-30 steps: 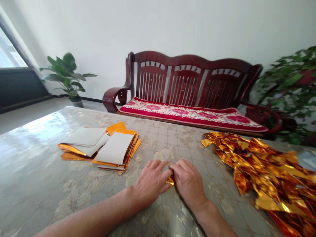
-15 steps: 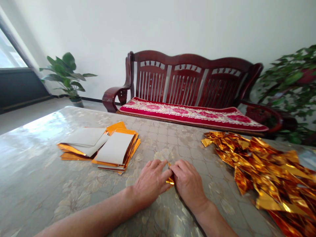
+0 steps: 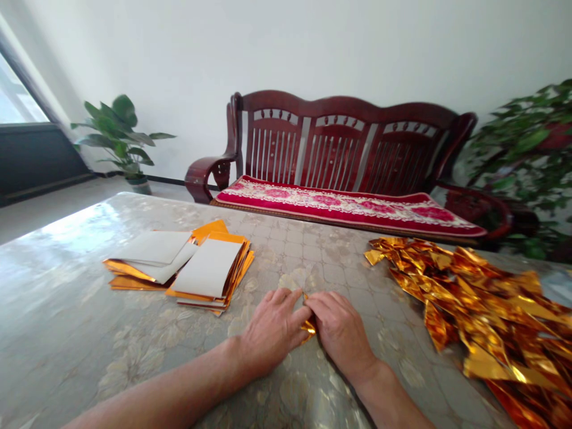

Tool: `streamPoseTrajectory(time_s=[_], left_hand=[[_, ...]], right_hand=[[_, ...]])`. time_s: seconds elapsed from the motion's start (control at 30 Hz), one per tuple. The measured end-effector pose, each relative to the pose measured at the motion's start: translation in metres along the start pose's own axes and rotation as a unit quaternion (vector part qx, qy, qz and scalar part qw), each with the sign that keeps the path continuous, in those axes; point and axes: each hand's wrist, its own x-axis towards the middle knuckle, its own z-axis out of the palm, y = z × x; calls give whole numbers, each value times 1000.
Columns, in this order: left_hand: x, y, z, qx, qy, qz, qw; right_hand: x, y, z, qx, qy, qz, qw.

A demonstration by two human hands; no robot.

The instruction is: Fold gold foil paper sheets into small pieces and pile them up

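Note:
A small piece of gold foil paper point(image 3: 309, 328) lies on the table between my hands, mostly hidden under the fingers. My left hand point(image 3: 274, 325) presses on its left side, fingers bent and close together. From the right, my right hand point(image 3: 337, 325) pinches the paper's edge with thumb and fingertips, touching the left hand's fingers. Left of my hands rest two stacks of foil paper sheets, one stack point(image 3: 208, 268) nearer and another stack point(image 3: 149, 253) behind it, pale backs up. To the right spreads a heap of folded gold foil pieces point(image 3: 482, 316).
The table point(image 3: 134, 345) has a glossy, floral-patterned cover. Beyond its far edge stands a dark red wooden bench point(image 3: 339, 149) with a red floral cushion point(image 3: 348, 205). One potted plant point(image 3: 118, 134) is at the left, and a leafy plant point(image 3: 522, 161) at the right.
My right hand's fingers have shifted slightly over the foil paper. My left hand stays nearly in place, and the stacks and heap look the same.

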Motion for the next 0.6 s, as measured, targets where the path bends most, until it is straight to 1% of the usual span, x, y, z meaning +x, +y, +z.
streamPoseTrajectory(time_s=[0.37, 0.6], left_hand=[[0, -1, 1, -6, -4, 1, 1000], [0, -2, 1, -6, -6, 7, 1000]], right_hand=[[-1, 3, 0, 9, 2, -22, 1000], [-1, 3, -2, -4, 1, -31, 1000]])
